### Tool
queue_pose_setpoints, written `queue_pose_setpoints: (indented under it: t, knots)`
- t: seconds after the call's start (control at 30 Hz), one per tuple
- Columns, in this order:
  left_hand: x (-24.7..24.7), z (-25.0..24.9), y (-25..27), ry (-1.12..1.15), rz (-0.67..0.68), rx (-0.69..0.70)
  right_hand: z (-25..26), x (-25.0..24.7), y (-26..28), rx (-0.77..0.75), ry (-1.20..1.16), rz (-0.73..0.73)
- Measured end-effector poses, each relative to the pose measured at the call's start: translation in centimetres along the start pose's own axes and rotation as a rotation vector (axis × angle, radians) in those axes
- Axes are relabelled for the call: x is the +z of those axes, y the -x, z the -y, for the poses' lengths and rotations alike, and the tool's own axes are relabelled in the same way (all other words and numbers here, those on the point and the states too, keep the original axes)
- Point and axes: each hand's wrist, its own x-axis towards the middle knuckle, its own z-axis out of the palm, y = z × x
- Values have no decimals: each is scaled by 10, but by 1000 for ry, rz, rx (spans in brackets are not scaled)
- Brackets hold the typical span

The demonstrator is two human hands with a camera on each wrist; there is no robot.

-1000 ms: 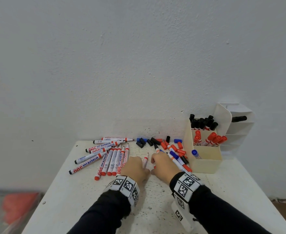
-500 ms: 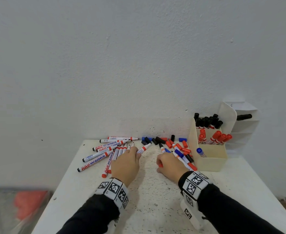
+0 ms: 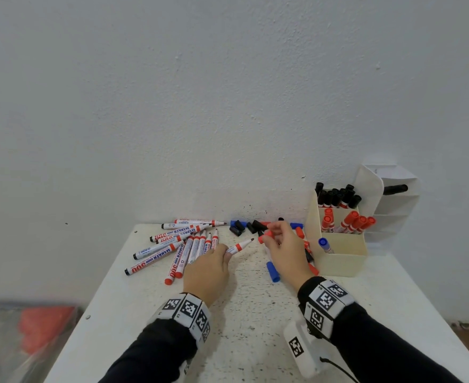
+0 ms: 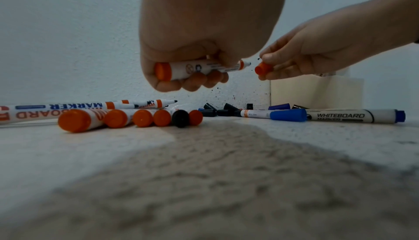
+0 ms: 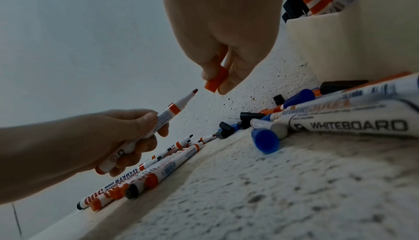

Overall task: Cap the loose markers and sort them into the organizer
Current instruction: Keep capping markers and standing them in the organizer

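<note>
My left hand [image 3: 210, 268] grips an uncapped red marker [image 3: 239, 247] above the table, its tip pointing right and away. The same marker [image 4: 204, 68] [image 5: 167, 115] shows in both wrist views. My right hand [image 3: 281, 250] pinches a red cap [image 3: 263, 236] [image 4: 263, 68] [image 5: 216, 81] between thumb and fingertips, a short gap from the marker's tip. Several uncapped markers [image 3: 180, 244] lie fanned out on the left. Loose caps [image 3: 248, 226] in black, blue and red lie near the wall. The cream organizer [image 3: 338, 261] stands at the right.
The organizer holds black-capped markers [image 3: 337, 196] at the back, red ones [image 3: 352, 221] in the middle and a blue one [image 3: 324, 244] in front. A white tiered shelf [image 3: 396, 205] stands behind it. A blue cap [image 3: 272, 271] and several markers lie under my right hand. The wall is close behind.
Both hands have lifted off the table. The left has picked up the uncapped red marker, the right has raised the red cap toward its tip.
</note>
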Motion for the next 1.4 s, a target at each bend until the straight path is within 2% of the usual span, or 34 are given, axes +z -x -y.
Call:
queue_pose_setpoints:
  t: [0.23, 0.4, 0.57, 0.77, 0.87, 1.07, 1.13, 1.2, 1.3, 1.4]
  knots:
    - [1, -1, 1, 49, -31, 105, 2, 4, 5, 72, -159, 139]
    - [0, -8, 5, 33, -43, 211, 2, -1, -1, 173, 171, 193]
    - [-1, -16, 5, -17, 10, 217, 12, 0, -3, 174, 116, 182]
    - [-17, -26, 5, 414, 206, 214, 22, -6, 0, 50, 94, 238]
    - [-23, -28, 8, 519, 276, 203, 26, -9, 1, 26, 66, 269]
    - [-22, -34, 0, 731, 216, 129, 48, -19, -6, -146, 107, 196]
    - [-20, -30, -6, 668, 86, 71, 60, -27, -8, -203, 114, 143]
    - [-17, -18, -14, 394, -19, -4, 73, -40, -11, -279, 144, 56]
    - [-9, -1, -20, -53, 142, -136, 86, -70, -20, -432, 234, -153]
    - [-3, 4, -21, -198, 214, -153, 87, -102, -30, -507, 355, -356]
